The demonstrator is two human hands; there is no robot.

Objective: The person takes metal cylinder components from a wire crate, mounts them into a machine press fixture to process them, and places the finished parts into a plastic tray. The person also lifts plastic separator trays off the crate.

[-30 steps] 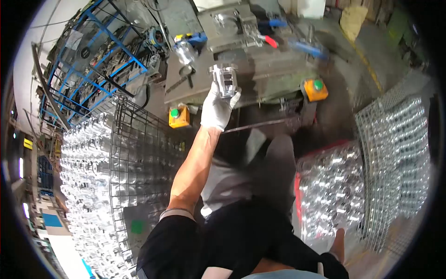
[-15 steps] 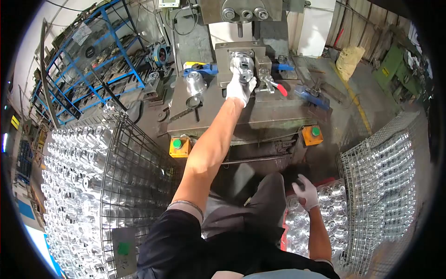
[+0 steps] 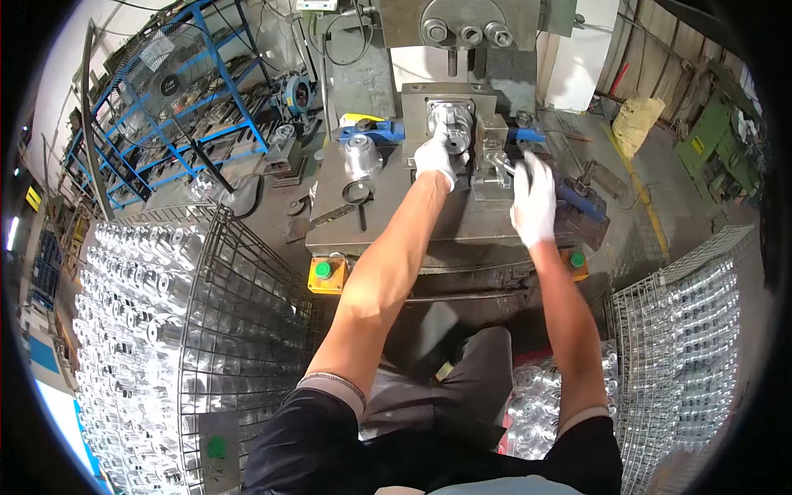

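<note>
A shiny cylindrical metal housing [image 3: 453, 132] sits in the steel fixture [image 3: 417, 101] under the press. My left hand [image 3: 436, 161], in a white glove, has its fingers closed around the near side of this housing. My right hand [image 3: 535, 202], also gloved, is at the toggle clamp [image 3: 496, 169] on the fixture's right side. Its fingers are smeared by motion and cover the place of the clamp's handle, so their grip does not show. On the bench left of the fixture stands another metal housing [image 3: 361, 157], with a dark ring [image 3: 356, 194] in front of it.
The press head [image 3: 462, 25] hangs above the fixture. Green-button boxes are at the bench front, left [image 3: 328, 275] and right [image 3: 577, 261]. Wire cages full of metal parts stand left [image 3: 216, 272] and right [image 3: 635, 330]. More housings [image 3: 528, 404] lie beside my right leg.
My right hand has risen from the housings beside my leg to the toggle clamp, covering its red handle. My left hand stays on the housing in the fixture. The view has shifted slightly.
</note>
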